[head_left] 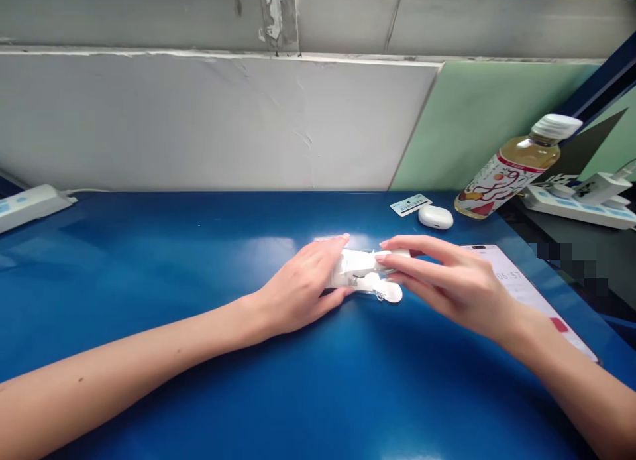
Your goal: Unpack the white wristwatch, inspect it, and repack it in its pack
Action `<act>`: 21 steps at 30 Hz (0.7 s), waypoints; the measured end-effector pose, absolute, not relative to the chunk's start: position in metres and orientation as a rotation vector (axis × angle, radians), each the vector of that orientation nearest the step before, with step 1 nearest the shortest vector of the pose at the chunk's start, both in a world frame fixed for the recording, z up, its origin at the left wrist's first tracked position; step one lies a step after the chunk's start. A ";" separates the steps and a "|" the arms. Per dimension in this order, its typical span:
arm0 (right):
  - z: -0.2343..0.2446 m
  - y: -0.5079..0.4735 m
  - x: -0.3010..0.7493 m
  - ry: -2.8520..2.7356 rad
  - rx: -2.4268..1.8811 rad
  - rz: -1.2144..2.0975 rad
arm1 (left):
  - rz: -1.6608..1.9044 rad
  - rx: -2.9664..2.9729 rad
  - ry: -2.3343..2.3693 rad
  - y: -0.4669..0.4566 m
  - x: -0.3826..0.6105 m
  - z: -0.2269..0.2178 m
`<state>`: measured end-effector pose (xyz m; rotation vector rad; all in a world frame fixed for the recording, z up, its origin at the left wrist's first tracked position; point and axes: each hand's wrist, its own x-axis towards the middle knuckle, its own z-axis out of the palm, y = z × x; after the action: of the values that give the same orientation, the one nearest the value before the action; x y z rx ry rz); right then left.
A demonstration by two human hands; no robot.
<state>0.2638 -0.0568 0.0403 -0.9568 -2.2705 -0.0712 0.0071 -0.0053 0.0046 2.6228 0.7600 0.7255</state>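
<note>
A small white packet with a glossy clear plastic skin lies on the blue tabletop, between both hands. My left hand grips its left end, thumb along the near edge and fingers over the far side. My right hand pinches a flat white piece at the packet's right end between thumb and fingertips. Below those fingertips a rounded white tab sticks out to the right, with crinkled clear plastic beside it. I cannot make out exactly what the packet contains.
Behind my right hand are a white earbud case and a small printed card. A drink bottle stands at the back right. A phone lies partly under my right forearm. Power strips sit at both sides.
</note>
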 end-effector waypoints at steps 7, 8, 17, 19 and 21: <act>0.042 -0.047 0.277 -2.287 -1.060 -0.111 | 0.573 2.661 0.767 0.001 0.004 0.004; 0.042 -0.046 0.278 -2.300 -1.076 -0.096 | 0.579 2.663 0.781 0.001 0.003 0.005; 0.037 -0.040 0.291 -2.403 -1.289 0.123 | 0.587 2.680 0.812 0.004 -0.001 0.008; 0.037 -0.039 0.292 -2.388 -1.305 0.208 | 0.614 2.671 0.787 0.004 -0.001 0.006; 0.038 -0.040 0.290 -2.345 -1.309 0.334 | 0.631 2.663 0.758 0.004 -0.002 0.006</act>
<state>0.2903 -0.0396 0.0377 -1.3093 -2.3450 0.3336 -0.0016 0.0041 0.0055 2.6631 0.7584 0.6308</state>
